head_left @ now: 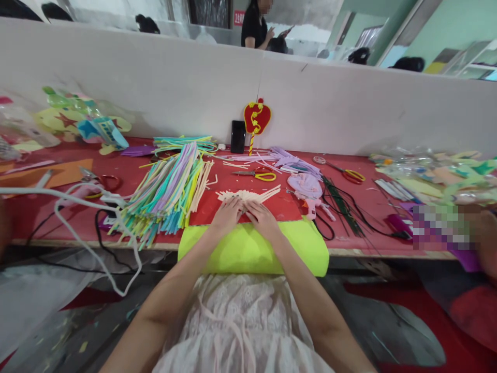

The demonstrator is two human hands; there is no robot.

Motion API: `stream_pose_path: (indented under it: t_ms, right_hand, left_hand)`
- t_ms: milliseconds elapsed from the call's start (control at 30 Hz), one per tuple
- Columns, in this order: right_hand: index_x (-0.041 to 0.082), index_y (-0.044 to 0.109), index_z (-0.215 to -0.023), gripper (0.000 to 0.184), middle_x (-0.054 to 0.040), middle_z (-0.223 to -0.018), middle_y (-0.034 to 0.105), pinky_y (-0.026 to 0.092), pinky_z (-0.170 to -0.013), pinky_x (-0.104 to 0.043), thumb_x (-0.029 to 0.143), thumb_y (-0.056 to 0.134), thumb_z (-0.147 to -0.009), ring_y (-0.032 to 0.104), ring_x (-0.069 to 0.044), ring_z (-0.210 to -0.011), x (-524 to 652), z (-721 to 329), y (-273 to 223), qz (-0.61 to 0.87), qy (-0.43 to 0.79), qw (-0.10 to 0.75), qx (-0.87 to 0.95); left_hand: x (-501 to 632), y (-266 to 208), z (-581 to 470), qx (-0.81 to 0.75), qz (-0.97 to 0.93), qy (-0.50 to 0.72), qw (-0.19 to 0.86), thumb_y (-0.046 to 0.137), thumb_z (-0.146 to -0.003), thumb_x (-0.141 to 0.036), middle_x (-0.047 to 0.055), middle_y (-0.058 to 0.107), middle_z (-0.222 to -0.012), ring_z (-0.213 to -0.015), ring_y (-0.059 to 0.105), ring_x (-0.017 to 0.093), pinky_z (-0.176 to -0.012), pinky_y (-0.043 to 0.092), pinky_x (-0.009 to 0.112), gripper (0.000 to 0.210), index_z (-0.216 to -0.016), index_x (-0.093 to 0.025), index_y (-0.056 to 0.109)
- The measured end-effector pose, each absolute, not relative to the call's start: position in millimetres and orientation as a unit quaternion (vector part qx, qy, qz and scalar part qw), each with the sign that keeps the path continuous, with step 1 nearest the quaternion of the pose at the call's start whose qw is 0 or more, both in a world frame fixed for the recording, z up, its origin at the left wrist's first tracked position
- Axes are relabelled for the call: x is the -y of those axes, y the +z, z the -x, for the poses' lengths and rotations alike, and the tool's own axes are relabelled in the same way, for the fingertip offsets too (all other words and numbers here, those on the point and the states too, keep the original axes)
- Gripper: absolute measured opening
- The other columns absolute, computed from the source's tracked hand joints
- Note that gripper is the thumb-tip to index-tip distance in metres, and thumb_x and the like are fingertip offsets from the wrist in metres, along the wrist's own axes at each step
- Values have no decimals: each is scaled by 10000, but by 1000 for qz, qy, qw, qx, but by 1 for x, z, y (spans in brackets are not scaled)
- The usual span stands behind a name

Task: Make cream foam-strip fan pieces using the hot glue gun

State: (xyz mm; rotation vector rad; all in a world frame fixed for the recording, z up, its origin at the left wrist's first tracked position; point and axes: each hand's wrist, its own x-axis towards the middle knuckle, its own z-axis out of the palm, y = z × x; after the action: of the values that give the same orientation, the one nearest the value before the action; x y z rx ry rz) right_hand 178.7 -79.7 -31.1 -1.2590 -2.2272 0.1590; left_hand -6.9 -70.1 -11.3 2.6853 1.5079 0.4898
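Note:
My left hand [228, 212] and my right hand [259, 211] are side by side over a row of cream pipe cleaners [269, 194]. The fingers of both are bent and pressed together on the pipe cleaners, whose ends fan out on either side; the thumbs are hidden. Beneath them lies a red sheet [285, 208], and a lime-green cloth [248, 251] hangs over the table edge under my forearms. Just beyond my hands lie scissors [256, 174] with red and yellow handles. A large bundle of coloured pipe cleaners [166, 189] lies to the left.
Behind stand a black phone [238, 137] and a red fan-shaped ornament [257, 118]. At right are lilac pipe cleaners [291, 159], a pink glue gun [310, 204], green wires [341, 207] and more scissors [351, 176]. A white cable [130, 243] loops at left. Another person's hand [483, 233] shows far right.

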Motion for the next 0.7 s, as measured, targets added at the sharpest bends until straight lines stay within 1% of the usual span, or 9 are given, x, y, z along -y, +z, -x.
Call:
stream_pose_path:
  t_ms: [133,300,467,567,700]
  right_hand:
    - [214,504,-1358,417,-54,-1402,510,308,-1151,-399,309,409,-963,411,-188,-1345,80,-179,-31,469,59,291,832]
    - [224,470,-1383,436,-46,-1422,488,324,-1141,-394,290,410,-957,400,-182,-1352,81,-179,-29,477,68,303,822]
    - [180,545,-1317,407,-74,-1422,485,315,-1142,-390,249,383,-949,402,-189,-1351,81,-181,-30,534,44,334,775]
    - [187,560,-1299,399,-81,-1405,502,306,-1140,-430,245,399,-940,420,-204,-1339,82,-183,-31,570,40,323,754]
    - [177,572,-1286,394,-93,-1393,513,299,-1135,-445,253,398,-940,426,-209,-1335,84,-182,-33,593,39,299,746]
  left_hand:
    - [64,-7,9,-479,-864,150,28,327,-964,-269,118,454,-1444,-1358,389,208,-1146,265,412,430,-1335,-125,488]
    - [58,-11,11,-469,-865,172,54,391,-950,-307,116,437,-1457,-1359,389,197,-1146,266,405,438,-1350,-149,477]
    - [55,-17,14,-447,-868,204,73,388,-952,-347,84,483,-1427,-1360,383,171,-1144,264,383,427,-1330,-186,504]
    - [54,-20,15,-453,-860,220,78,399,-948,-351,80,478,-1432,-1361,382,167,-1148,248,387,426,-1334,-202,502]
    - [52,-23,14,-463,-849,242,82,443,-930,-347,80,512,-1403,-1327,428,178,-1134,276,376,419,-1310,-192,525]
